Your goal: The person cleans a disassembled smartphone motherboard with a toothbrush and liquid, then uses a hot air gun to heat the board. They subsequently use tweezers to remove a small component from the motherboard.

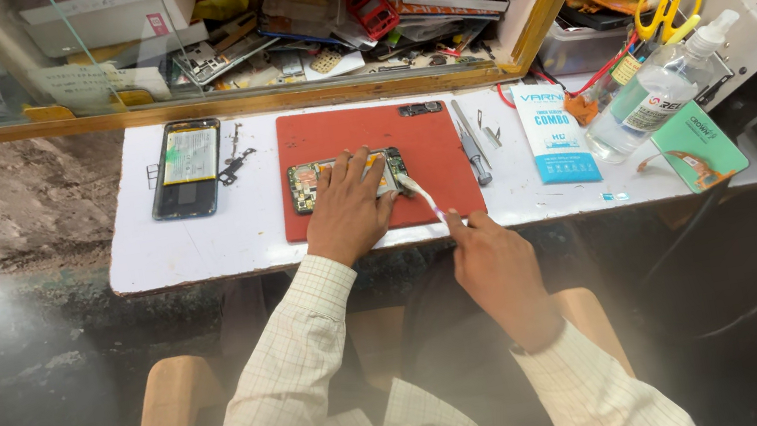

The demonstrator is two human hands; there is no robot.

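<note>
From the head view I see my left hand (348,210) lying flat, fingers spread, pressing on the opened smartphone with exposed circuit board (348,178) at the centre of the frame. The phone rests on the matte red rectangular work mat (366,134), its right end showing past my fingertips. My right hand (498,265), lower and right of centre, is pinched together on the thin white brush-like tool (424,198), whose tip touches the phone's right end near the mat's lower edge.

The mat sits on the white painted counter (202,246), scuffed and chipped along its front edge. At upper left of the counter lies a glossy black phone body with a green battery (187,167), well apart from the mat, with bare surface between them. Just right of the mat lie slim metal tweezers (472,142), then a blue and white flat packet (553,133) and a clear plastic squeeze bottle (657,88) lying tilted. Yellow-handled scissors (667,10) rest at upper right.
</note>
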